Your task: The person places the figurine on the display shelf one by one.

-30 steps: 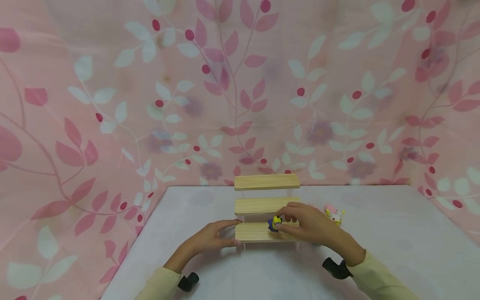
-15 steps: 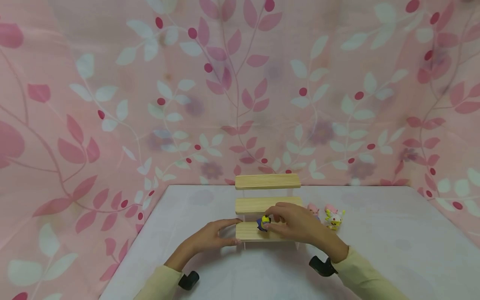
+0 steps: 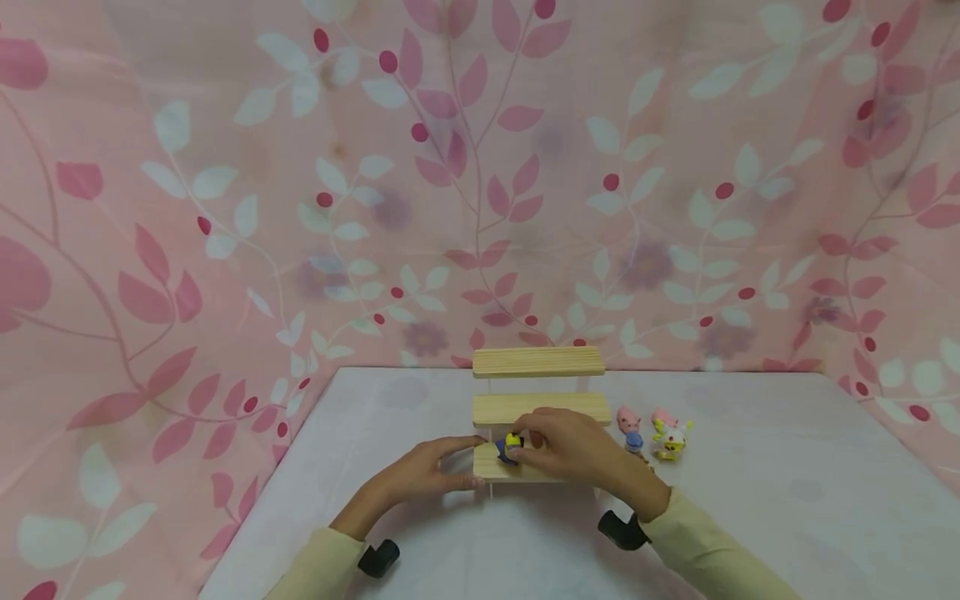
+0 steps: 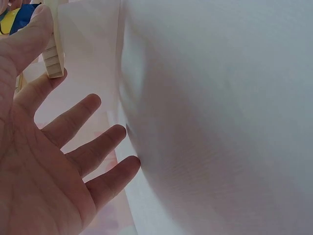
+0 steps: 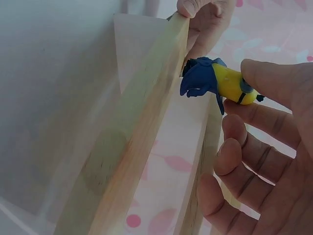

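Note:
A small yellow-and-blue Minion figurine [image 3: 512,448] is pinched by its head between the thumb and forefinger of my right hand [image 3: 573,452], over the left part of the lowest board. In the right wrist view the figurine [image 5: 215,83] has a blue lower part close to the wood. A three-tier wooden display shelf [image 3: 540,362] stands on clear supports. My left hand [image 3: 420,481] holds the left end of its lowest board between thumb and forefinger. The other left fingers are spread and off the board, as the left wrist view shows on the hand [image 4: 44,171].
Right of the shelf stand a pink pig figurine in blue [image 3: 630,429] and a white-and-yellow figurine [image 3: 670,440] with a pink one [image 3: 663,416] behind it. A small brown piece beside my right wrist is partly hidden. White cloth [image 3: 787,500] covers the table; a floral curtain [image 3: 480,167] hangs behind.
My right hand has slid left with the Minion figurine, from the middle of the lowest board towards its left end. The pig figurine has come into sight. My left hand stays put.

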